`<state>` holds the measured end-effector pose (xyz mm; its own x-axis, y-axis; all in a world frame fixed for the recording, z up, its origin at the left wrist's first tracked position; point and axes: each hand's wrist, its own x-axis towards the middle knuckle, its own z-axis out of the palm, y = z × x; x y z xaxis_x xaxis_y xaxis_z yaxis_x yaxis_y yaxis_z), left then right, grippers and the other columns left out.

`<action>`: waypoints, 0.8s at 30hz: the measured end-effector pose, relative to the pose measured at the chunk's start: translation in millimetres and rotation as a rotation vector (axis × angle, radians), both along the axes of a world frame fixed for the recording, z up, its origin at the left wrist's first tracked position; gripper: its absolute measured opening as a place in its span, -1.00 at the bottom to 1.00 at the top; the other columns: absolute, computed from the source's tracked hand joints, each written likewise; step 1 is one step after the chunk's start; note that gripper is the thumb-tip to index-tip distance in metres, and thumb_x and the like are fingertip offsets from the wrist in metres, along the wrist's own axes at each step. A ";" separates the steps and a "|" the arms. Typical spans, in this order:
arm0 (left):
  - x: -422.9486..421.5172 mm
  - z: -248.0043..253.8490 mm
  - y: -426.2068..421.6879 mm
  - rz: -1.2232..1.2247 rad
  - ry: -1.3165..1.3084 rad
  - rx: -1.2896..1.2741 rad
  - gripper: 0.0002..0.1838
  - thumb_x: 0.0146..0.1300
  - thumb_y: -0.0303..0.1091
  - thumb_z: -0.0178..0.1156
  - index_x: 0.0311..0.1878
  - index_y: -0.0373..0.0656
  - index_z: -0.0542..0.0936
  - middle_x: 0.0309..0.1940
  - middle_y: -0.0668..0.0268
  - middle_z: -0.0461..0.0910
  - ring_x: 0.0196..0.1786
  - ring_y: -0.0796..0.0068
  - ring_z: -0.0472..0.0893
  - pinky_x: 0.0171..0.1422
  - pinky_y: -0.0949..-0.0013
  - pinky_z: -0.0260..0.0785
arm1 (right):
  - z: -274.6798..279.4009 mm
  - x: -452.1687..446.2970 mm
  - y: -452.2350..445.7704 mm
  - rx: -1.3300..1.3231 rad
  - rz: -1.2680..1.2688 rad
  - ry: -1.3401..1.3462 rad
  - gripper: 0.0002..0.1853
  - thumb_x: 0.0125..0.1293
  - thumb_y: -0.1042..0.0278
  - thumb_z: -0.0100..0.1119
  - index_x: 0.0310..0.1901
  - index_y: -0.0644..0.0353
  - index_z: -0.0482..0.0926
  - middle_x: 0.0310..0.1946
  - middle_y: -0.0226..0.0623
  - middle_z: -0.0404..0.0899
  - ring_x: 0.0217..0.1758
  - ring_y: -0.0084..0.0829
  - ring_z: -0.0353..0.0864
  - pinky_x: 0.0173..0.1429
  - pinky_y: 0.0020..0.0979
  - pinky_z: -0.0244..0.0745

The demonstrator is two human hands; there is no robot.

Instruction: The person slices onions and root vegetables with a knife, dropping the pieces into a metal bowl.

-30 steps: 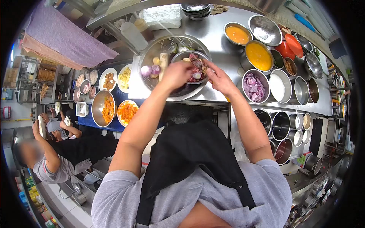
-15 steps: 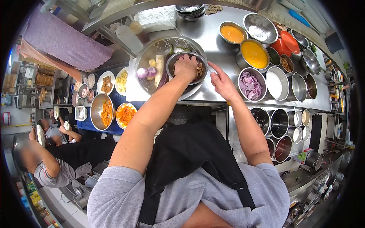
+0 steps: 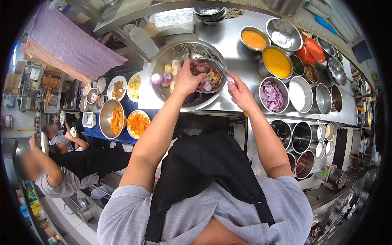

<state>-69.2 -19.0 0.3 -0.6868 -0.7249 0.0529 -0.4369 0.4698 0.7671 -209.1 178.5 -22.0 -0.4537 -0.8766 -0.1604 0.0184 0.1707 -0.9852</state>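
Note:
A metal bowl [image 3: 220,83] sits inside a large perforated colander [image 3: 157,61] on the steel counter. Garlic-like pieces and purplish onions [image 3: 207,87] fill it. At the bowl's left side is my left hand [image 3: 188,79], its thumb and fingers curled around a reddish-purple onion-like piece [image 3: 202,68]. My right hand [image 3: 241,93], closed, grips a long thin knife [image 3: 215,59] just right of the bowl; its blade slants up and left over the colander. Peeled onions [image 3: 157,79], a pale root piece [image 3: 175,66] and green chillies [image 3: 198,54] lie in the colander.
Bowls of orange liquid [image 3: 254,39], yellow liquid [image 3: 277,61] and sliced red onion [image 3: 272,96] stand to the right. On the left are a bowl [image 3: 111,118] and a plate [image 3: 138,124] of orange pieces. Above runs a shelf edge [image 3: 163,8]. Co-workers [image 3: 61,163] stand at far left.
My left hand has moved left and up from deep inside the bowl to its left side, exposing more contents. My right hand stays beside the bowl with the knife. The view has shifted slightly.

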 end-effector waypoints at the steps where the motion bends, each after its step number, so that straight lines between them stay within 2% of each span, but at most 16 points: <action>1: 2.9 -13.1 -7.5 -0.004 0.163 0.143 -0.44 0.07 -0.27 0.49 0.10 -0.15 0.47 -0.04 0.11 0.69 0.09 0.14 0.64 0.17 0.02 0.44 | -2.0 1.8 -3.6 -0.003 0.006 0.003 -0.43 0.59 0.03 0.04 0.52 -0.03 0.26 -0.46 -0.57 0.27 -0.48 -0.72 0.15 -0.48 -0.63 0.08; 2: 3.6 -26.5 -15.0 0.039 0.209 0.250 -0.45 0.14 -0.29 0.48 0.12 -0.21 0.44 -0.01 0.08 0.66 0.03 0.18 0.67 0.11 0.14 0.54 | -4.2 3.4 -6.6 -0.018 0.003 0.031 -0.44 0.59 0.03 0.03 0.52 -0.02 0.27 -0.47 -0.58 0.24 -0.48 -0.71 0.14 -0.48 -0.61 0.08; 3: 4.0 -22.2 -12.8 0.042 0.211 0.249 -0.45 0.14 -0.29 0.48 0.12 -0.21 0.44 -0.01 0.08 0.66 0.03 0.18 0.67 0.11 0.14 0.54 | -4.8 4.7 -8.7 -0.032 -0.001 0.060 -0.44 0.59 0.03 0.02 0.51 -0.01 0.29 -0.47 -0.59 0.22 -0.49 -0.71 0.13 -0.48 -0.60 0.09; 4: 4.2 -12.7 -6.2 0.083 0.317 0.396 -0.51 0.23 -0.39 0.39 0.17 -0.23 0.41 0.02 0.12 0.63 0.05 0.22 0.66 0.13 0.16 0.55 | -1.4 6.1 -10.2 -0.032 0.001 0.061 -0.44 0.59 0.03 0.02 0.51 -0.01 0.29 -0.47 -0.59 0.22 -0.49 -0.71 0.13 -0.48 -0.60 0.09; 5: 5.1 -2.8 -0.5 0.124 0.422 0.544 -0.55 0.33 -0.48 0.30 0.21 -0.25 0.37 0.05 0.15 0.59 0.08 0.25 0.65 0.16 0.19 0.57 | 3.4 7.5 -11.3 -0.013 0.016 0.149 -0.44 0.59 0.03 0.02 0.51 0.02 0.30 -0.40 -0.53 0.35 -0.42 -0.65 0.25 -0.38 -0.56 0.23; 6: 6.3 5.5 2.9 0.126 0.422 0.544 -0.55 0.33 -0.48 0.30 0.21 -0.25 0.37 0.05 0.15 0.59 0.08 0.25 0.65 0.16 0.19 0.57 | 3.0 9.2 -12.5 -0.003 0.023 0.193 -0.44 0.59 0.03 0.02 0.51 0.03 0.30 -0.36 -0.50 0.41 -0.39 -0.63 0.31 -0.34 -0.54 0.31; 7: 7.7 12.9 6.0 0.107 0.475 0.695 -0.57 0.39 -0.44 0.23 0.25 -0.24 0.36 0.08 0.13 0.58 0.09 0.20 0.65 0.17 0.15 0.57 | 2.6 10.8 -13.8 0.007 0.031 0.236 -0.44 0.59 0.03 0.02 0.50 0.04 0.31 -0.32 -0.47 0.48 -0.36 -0.60 0.37 -0.29 -0.53 0.38; 8: 9.1 19.1 9.0 0.087 0.529 0.846 -0.59 0.44 -0.40 0.17 0.29 -0.23 0.36 0.12 0.10 0.57 0.09 0.15 0.65 0.19 0.12 0.57 | -3.8 12.0 -16.1 -0.035 0.013 0.307 -0.43 0.59 0.00 0.00 0.50 0.07 0.31 -0.11 -0.35 0.55 -0.16 -0.47 0.49 -0.07 -0.45 0.44; 9: 10.0 24.4 11.2 0.087 0.529 0.845 -0.59 0.44 -0.40 0.17 0.29 -0.23 0.36 0.12 0.10 0.57 0.09 0.15 0.65 0.19 0.12 0.57 | -1.4 14.3 -18.7 -0.079 -0.006 0.379 -0.41 0.59 -0.03 -0.01 0.49 0.10 0.32 0.11 -0.23 0.62 0.04 -0.34 0.61 0.16 -0.36 0.50; 10: 10.4 28.9 13.3 0.078 0.592 0.962 -0.61 0.47 -0.36 0.12 0.28 -0.24 0.35 0.10 0.06 0.55 0.06 0.14 0.65 0.16 0.12 0.59 | 2.4 15.1 -19.1 -0.080 -0.007 0.380 -0.41 0.59 -0.03 -0.01 0.49 0.10 0.32 0.11 -0.23 0.62 0.04 -0.34 0.61 0.16 -0.36 0.50; 12: 9.6 28.0 14.1 0.066 0.651 1.082 -0.63 0.49 -0.33 0.07 0.27 -0.25 0.34 0.09 0.02 0.53 0.02 0.12 0.64 0.14 0.12 0.61 | 11.7 16.9 -17.8 0.021 0.052 0.345 -0.38 0.58 -0.09 -0.04 0.49 0.13 0.30 0.44 -0.10 0.42 0.44 -0.14 0.45 0.48 -0.26 0.29; 13: 9.0 23.5 12.1 0.075 0.703 1.162 -0.63 0.52 -0.28 0.02 0.27 -0.25 0.35 0.10 0.03 0.53 0.03 0.10 0.64 0.16 0.09 0.60 | 11.1 18.6 -18.2 0.022 0.047 0.345 -0.38 0.58 -0.09 -0.04 0.49 0.13 0.30 0.44 -0.10 0.42 0.44 -0.14 0.45 0.48 -0.26 0.29; 15: 7.7 18.2 12.4 0.083 0.751 1.247 -0.62 0.55 -0.22 -0.02 0.28 -0.25 0.35 0.12 0.04 0.53 0.03 0.09 0.63 0.17 0.06 0.58 | 9.1 22.4 -18.4 0.039 0.017 0.449 -0.35 0.54 -0.16 -0.05 0.48 0.07 0.32 0.38 0.05 0.44 0.40 0.15 0.45 0.43 -0.10 0.37; 17: 7.3 15.6 13.8 0.038 0.793 1.201 -0.58 0.55 -0.15 -0.04 0.29 -0.22 0.40 0.18 0.04 0.57 0.17 0.07 0.62 0.32 0.03 0.50 | 11.3 26.9 -17.7 0.056 0.013 0.455 -0.35 0.54 -0.17 -0.06 0.49 0.06 0.31 0.38 0.05 0.45 0.39 0.17 0.44 0.43 -0.08 0.37; 21: 6.9 14.9 18.2 0.014 0.764 1.171 -0.61 0.56 -0.17 -0.04 0.27 -0.21 0.42 0.16 0.04 0.59 0.19 0.09 0.61 0.35 0.03 0.47 | 27.3 36.0 -13.7 0.094 0.046 0.428 -0.37 0.59 -0.09 -0.07 0.52 0.11 0.27 0.46 0.00 0.37 0.49 0.06 0.38 0.51 -0.16 0.28; 24: 11.1 19.5 25.2 0.053 0.730 1.117 -0.60 0.57 -0.16 -0.04 0.28 -0.22 0.43 0.13 0.06 0.61 0.19 0.13 0.61 0.34 0.05 0.47 | 32.8 40.9 -12.3 0.083 0.052 0.443 -0.38 0.59 -0.07 -0.08 0.51 0.11 0.27 0.47 0.00 0.35 0.50 0.07 0.35 0.52 -0.17 0.27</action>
